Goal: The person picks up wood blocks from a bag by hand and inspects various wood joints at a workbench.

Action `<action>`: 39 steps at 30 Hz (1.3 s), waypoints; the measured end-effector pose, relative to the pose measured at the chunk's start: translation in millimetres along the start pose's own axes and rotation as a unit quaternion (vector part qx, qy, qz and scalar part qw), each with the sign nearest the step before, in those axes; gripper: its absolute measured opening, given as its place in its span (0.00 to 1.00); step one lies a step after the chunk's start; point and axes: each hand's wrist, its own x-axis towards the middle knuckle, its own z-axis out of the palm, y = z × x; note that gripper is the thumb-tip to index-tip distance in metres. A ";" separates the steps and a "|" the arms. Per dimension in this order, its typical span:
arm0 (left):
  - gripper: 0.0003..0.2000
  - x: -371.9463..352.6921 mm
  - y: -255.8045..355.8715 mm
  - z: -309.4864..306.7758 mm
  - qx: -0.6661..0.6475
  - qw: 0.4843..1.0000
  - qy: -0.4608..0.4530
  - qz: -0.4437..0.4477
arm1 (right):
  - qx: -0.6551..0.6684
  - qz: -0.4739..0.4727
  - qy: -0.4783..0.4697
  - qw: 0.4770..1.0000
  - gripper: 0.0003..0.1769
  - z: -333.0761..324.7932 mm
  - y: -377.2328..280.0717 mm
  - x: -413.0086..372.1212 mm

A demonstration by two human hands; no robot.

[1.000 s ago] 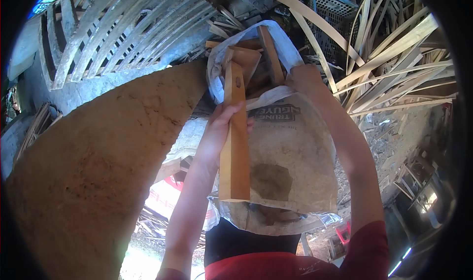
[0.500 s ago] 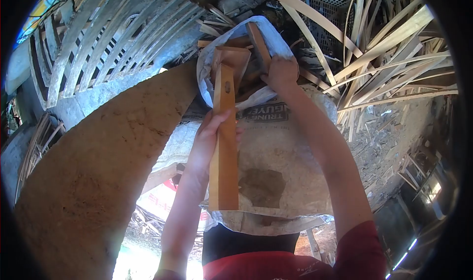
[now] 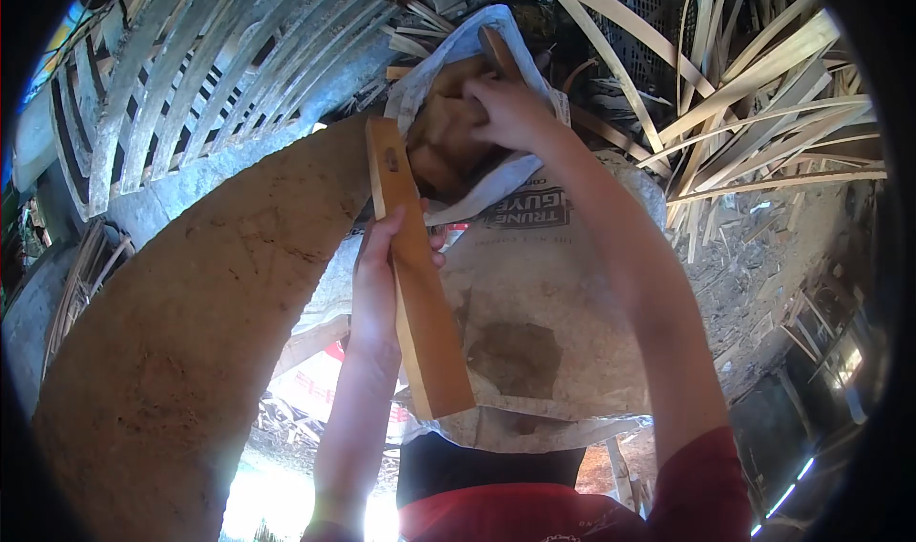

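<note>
My left hand [image 3: 376, 273] is wrapped round a long, flat-sided wooden bar [image 3: 425, 303], which has a dark oval mark near its upper end. The bar slants in front of a printed sack [image 3: 515, 284]. At the sack's open white mouth [image 3: 496, 187], my right hand [image 3: 515, 114] reaches in from the right, thumb and fingers apart. Below its fingers lie brown wooden pieces [image 3: 444, 122], partly hidden by the rim and shadow. One narrow wooden piece [image 3: 496, 53] leans against the far rim, just beyond the right hand.
A large curved slab [image 3: 191, 313] with a rough edge rises on the left. Behind it stands a slatted wooden frame [image 3: 219, 84]. Long thin wood strips [image 3: 763, 113] are heaped at the right, near a dark plastic crate [image 3: 639, 27]. Scraps litter the ground [image 3: 744, 256].
The bar's upper end has swung left, away from the sack mouth. My right hand has come off the narrow wooden piece and moved left over the opening, where the contents have shifted.
</note>
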 end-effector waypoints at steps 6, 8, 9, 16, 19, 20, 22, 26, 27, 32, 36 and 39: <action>0.26 -1.6 1.6 -1.6 -0.019 1.000 -0.003 -0.011 | 0.008 -0.035 -0.043 0.998 0.25 -21.3 -15.8 -100.4; 0.26 -2.8 1.3 -0.8 -0.012 1.000 -0.008 -0.016 | 0.012 -0.039 -0.040 0.998 0.24 -25.1 -18.9 -109.4; 0.26 -2.6 0.8 -1.4 -0.007 1.000 -0.009 -0.019 | 0.009 -0.046 -0.037 0.998 0.24 -25.5 -20.0 -110.1; 0.24 -2.2 3.6 -2.0 0.037 0.998 -0.002 -0.058 | 0.008 -0.070 -0.062 0.996 0.21 -30.2 -40.3 -104.2; 0.24 4.0 -1.6 -3.8 -0.001 0.998 -0.008 -0.065 | 0.047 -0.047 -0.075 0.995 0.21 -36.4 -49.3 -102.5; 0.24 5.9 -3.0 -5.3 -0.003 0.997 -0.014 -0.078 | 0.062 0.000 -0.107 0.992 0.21 -39.0 -49.2 -97.7; 0.24 8.0 -4.3 -8.4 -0.007 0.994 -0.026 -0.102 | 0.094 0.092 -0.171 0.976 0.24 -43.1 -43.3 -77.8; 0.25 6.8 -7.6 -4.7 0.033 0.995 -0.015 -0.090 | -0.091 0.136 -0.144 0.976 0.30 -22.5 -35.0 -36.6; 0.25 7.3 -7.2 -5.6 0.041 0.994 -0.017 -0.097 | -0.125 0.099 -0.092 0.983 0.31 -15.4 -29.5 -24.8; 0.24 8.3 -9.4 -4.1 0.059 0.995 0.011 -0.085 | -0.239 -0.023 0.090 0.967 0.37 1.9 18.4 53.0; 0.22 10.5 -9.5 -6.9 0.058 0.992 0.011 -0.108 | -0.121 0.009 -0.101 0.987 0.41 7.8 41.9 102.5; 0.23 7.4 -7.6 -5.7 0.042 0.992 0.010 -0.115 | -0.006 0.070 -0.177 0.982 0.40 15.1 57.1 131.1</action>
